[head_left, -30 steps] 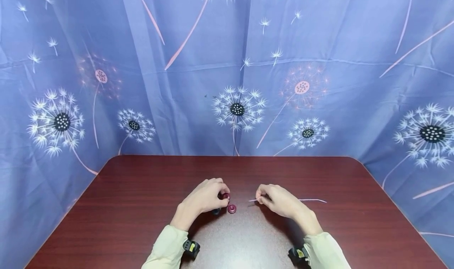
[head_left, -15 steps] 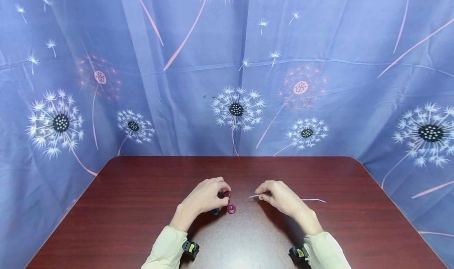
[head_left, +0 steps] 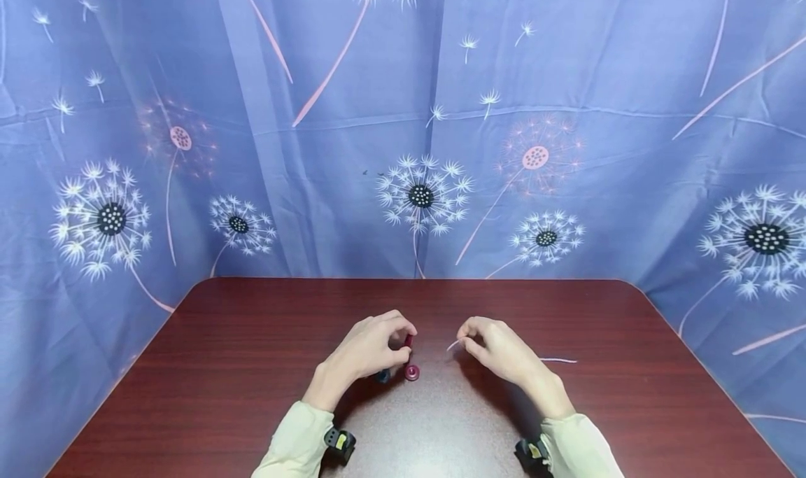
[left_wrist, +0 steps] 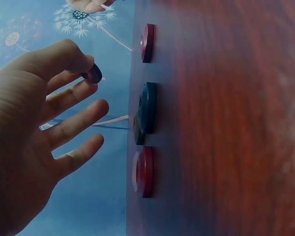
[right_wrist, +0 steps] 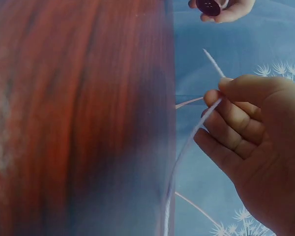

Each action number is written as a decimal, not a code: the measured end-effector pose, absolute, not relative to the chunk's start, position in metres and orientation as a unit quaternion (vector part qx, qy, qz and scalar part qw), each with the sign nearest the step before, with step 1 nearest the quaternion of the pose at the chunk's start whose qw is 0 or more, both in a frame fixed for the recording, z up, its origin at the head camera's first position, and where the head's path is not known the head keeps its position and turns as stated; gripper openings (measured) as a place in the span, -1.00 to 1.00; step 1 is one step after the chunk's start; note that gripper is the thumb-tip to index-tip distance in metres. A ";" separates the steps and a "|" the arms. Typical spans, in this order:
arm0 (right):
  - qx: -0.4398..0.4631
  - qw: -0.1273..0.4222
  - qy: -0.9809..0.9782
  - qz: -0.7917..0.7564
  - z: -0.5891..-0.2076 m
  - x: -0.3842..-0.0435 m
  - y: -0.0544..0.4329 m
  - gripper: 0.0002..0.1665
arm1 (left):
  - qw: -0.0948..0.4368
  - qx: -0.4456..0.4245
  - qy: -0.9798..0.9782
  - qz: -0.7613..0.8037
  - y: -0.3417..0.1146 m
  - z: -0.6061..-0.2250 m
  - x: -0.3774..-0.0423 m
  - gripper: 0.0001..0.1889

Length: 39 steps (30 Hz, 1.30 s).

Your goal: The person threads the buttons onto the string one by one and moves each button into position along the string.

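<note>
Over the bench (head_left: 189,394), left hand (head_left: 365,350) and right hand (head_left: 504,354) face each other — held button (left_wrist: 93,74) in the left, cord (right_wrist: 187,141) in the right. On the bench below lies a loose button (head_left: 412,372), a second button (head_left: 383,376) to its left — behind, a cloth (head_left: 327,184).

Blue button (head_left: 383,376) partly behind left hand (head_left: 367,346)

The left hand (head_left: 367,346) has turned its button (head_left: 408,341) edge-on.
</note>
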State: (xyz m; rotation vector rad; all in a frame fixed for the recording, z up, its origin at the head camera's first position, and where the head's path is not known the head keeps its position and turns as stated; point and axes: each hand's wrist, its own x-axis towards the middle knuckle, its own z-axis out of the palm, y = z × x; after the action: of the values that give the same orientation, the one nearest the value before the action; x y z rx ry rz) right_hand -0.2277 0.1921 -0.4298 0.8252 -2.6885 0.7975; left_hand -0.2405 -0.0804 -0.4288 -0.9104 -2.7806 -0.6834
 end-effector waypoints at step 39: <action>0.293 0.154 -0.876 0.350 -0.415 -0.222 0.184 -0.97 | 0.008 -0.289 -0.864 -0.412 -0.070 -0.427 -0.241 -0.70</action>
State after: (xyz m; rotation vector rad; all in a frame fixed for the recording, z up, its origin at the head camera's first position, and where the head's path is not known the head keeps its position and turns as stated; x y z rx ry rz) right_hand -0.2216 0.1843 -0.4154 0.8409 -2.5118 1.0042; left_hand -0.2406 -0.0699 -0.4268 -0.9022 -2.7014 -1.2897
